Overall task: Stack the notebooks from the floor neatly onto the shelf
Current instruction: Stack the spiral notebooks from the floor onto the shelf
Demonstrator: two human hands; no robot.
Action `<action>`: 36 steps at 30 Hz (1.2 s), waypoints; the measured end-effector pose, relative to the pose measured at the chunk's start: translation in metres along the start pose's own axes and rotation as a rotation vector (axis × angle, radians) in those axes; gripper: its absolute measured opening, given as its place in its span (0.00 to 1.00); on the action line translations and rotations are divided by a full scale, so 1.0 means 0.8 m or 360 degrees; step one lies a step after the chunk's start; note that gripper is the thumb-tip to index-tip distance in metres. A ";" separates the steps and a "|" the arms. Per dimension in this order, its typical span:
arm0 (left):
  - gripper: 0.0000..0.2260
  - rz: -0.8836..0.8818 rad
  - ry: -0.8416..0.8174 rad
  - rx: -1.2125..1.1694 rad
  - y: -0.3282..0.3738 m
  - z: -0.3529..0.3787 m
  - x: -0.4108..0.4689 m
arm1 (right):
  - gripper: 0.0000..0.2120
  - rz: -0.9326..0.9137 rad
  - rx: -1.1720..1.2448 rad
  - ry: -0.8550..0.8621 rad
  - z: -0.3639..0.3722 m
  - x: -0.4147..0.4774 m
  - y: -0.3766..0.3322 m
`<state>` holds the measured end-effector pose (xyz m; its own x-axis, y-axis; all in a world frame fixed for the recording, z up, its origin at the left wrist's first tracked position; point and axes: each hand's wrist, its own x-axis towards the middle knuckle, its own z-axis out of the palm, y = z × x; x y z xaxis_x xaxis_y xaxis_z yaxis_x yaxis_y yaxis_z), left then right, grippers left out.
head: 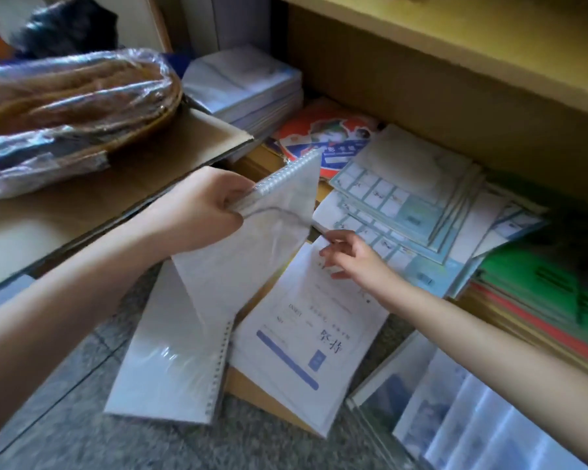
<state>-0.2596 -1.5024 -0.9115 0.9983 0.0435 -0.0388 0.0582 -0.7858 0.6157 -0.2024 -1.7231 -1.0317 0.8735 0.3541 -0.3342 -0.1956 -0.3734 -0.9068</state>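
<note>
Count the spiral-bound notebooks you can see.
2. One spiral notebook is gripped by the left hand; a second spiral notebook lies on the floor below it. Nearby piles may hide more.

A single wide-angle camera worn on the person's head looks forward and steeply down, with both forearms showing at the lower corners of the frame. The view is close — the left hand (pixel 197 212), gripping a spiral notebook (pixel 282 195), and the right hand (pixel 352 256) sit at centre, above the speckled floor (pixel 82 432) along the bottom. A yellow shelf board (pixel 489 45) slants across the upper right; a cardboard box (pixel 133 174) fills the left — its edges blurred.
</note>
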 end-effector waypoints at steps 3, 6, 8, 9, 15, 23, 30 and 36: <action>0.22 -0.0023 -0.0218 -0.0469 0.024 -0.013 0.004 | 0.27 -0.0135 0.0018 0.0342 -0.028 0.004 -0.002; 0.23 -0.0051 -0.0478 -0.0930 0.036 -0.022 0.004 | 0.37 -0.0258 0.0030 0.0429 -0.060 -0.002 -0.005; 0.23 -0.0033 -0.0559 -0.1103 0.042 -0.026 0.002 | 0.36 -0.0243 0.0145 0.0363 -0.078 -0.008 -0.015; 0.23 -0.0038 -0.0589 -0.1179 0.043 -0.028 0.002 | 0.30 -0.0283 0.0192 0.0287 -0.085 -0.010 -0.021; 0.22 0.0064 -0.0546 -0.0850 0.019 -0.035 0.009 | 0.14 -0.0477 0.0001 0.0130 -0.102 -0.033 -0.053; 0.23 0.0438 0.0266 -0.0556 0.011 -0.062 0.016 | 0.08 -0.1088 -0.0265 0.0165 -0.109 -0.097 -0.163; 0.27 0.0782 0.1213 -0.0316 0.076 -0.119 0.033 | 0.09 -0.1661 -0.0076 0.0821 -0.148 -0.097 -0.254; 0.22 0.0959 0.1212 -0.0070 0.109 -0.112 0.064 | 0.10 -0.2110 -0.0292 0.1837 -0.154 -0.070 -0.278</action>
<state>-0.2033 -1.5131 -0.7890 0.5947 0.0415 0.8029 -0.4788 -0.7840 0.3952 -0.1533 -1.7654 -0.7795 0.2444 -0.2291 0.9422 0.8169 -0.4749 -0.3274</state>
